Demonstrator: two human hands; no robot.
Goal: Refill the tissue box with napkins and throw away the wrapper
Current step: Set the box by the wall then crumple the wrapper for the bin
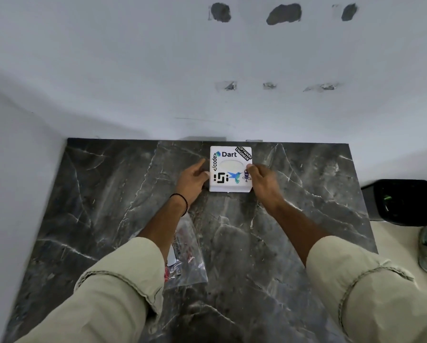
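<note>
Clasping the tissue box (230,168) from both sides, the left hand (192,181) and right hand (262,179) likely steady it near the wall, its sticker-covered white top square and smooth. Behind, the crinkly clear wrapper (186,253) lies on the dark marble counter (294,219), unbinned.

Glossy veined marble table (306,219), crinkly clear plastic wrapper (190,256)

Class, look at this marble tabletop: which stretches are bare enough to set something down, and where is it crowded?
Bare marble table lies right of the tissue box, out to the table's right edge. Another free stretch lies left of the left hand, toward the wall. It is crowded along the middle: both hands, left and right hand, flank the box, and the plastic wrapper lies by the left forearm.
</note>
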